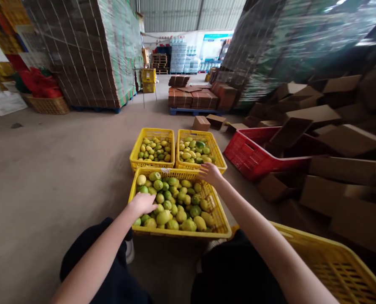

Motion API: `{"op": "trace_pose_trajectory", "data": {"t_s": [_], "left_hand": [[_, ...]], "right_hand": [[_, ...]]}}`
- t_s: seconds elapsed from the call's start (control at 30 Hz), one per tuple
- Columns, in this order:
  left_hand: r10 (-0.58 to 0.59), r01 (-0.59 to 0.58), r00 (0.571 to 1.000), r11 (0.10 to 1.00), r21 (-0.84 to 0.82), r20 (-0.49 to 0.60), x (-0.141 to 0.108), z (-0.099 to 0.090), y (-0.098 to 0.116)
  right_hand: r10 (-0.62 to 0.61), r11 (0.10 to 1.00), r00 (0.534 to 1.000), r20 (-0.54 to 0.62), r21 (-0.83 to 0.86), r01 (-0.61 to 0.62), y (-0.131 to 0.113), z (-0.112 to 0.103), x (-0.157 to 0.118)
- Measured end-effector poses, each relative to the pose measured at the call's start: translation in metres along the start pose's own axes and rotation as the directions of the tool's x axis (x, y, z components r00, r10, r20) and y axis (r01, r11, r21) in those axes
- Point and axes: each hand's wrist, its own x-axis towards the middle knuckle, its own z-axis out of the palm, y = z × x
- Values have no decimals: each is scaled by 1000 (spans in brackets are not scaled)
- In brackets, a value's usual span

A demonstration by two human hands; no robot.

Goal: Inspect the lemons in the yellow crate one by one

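A yellow plastic crate [181, 233] full of green and yellow lemons [174, 210] is right in front of my knees. Over the lemons at its left side, my left hand [142, 203] reaches in with its fingers stretched out; whether the fingertips touch the fruit I cannot tell. My right hand [210, 173] is at the crate's far right corner, fingers apart and holding nothing. Just beyond stand two more yellow crates, one at left [133, 159] and one at right [221, 160], both holding lemons.
To the right are a red crate [247, 156] and a heap of cardboard boxes [342, 181]. Another yellow crate [330, 270] is by my right leg. Wrapped pallet stacks [80, 55] rise on both sides. Flattened cartons [194, 99] lie on a blue pallet [188, 112] ahead.
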Motion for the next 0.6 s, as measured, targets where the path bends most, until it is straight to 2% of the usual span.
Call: {"op": "trace_pose_trajectory", "data": {"t_s": [0.13, 0.2, 0.3, 0.4, 0.5, 0.6], "left_hand": [[2, -2, 1000, 1000, 6, 1, 0, 0, -3], [7, -7, 1000, 1000, 5, 20, 0, 0, -3], [-11, 11, 998, 1000, 6, 69, 2, -1, -3], [-43, 42, 996, 999, 11, 78, 2, -4, -4], [-69, 68, 993, 998, 10, 99, 2, -6, -7], [-83, 82, 988, 997, 11, 129, 2, -6, -11]], "right_hand": [[164, 983, 986, 37, -91, -160, 49, -19, -6], [154, 984, 987, 42, -93, -149, 57, -25, -5], [81, 993, 995, 54, -93, -75, 56, -27, 2], [90, 982, 993, 79, -176, -75, 63, -27, 7], [145, 951, 987, 72, -285, -119, 89, -27, 7], [168, 937, 983, 70, -322, -137, 123, -28, 0]]}}
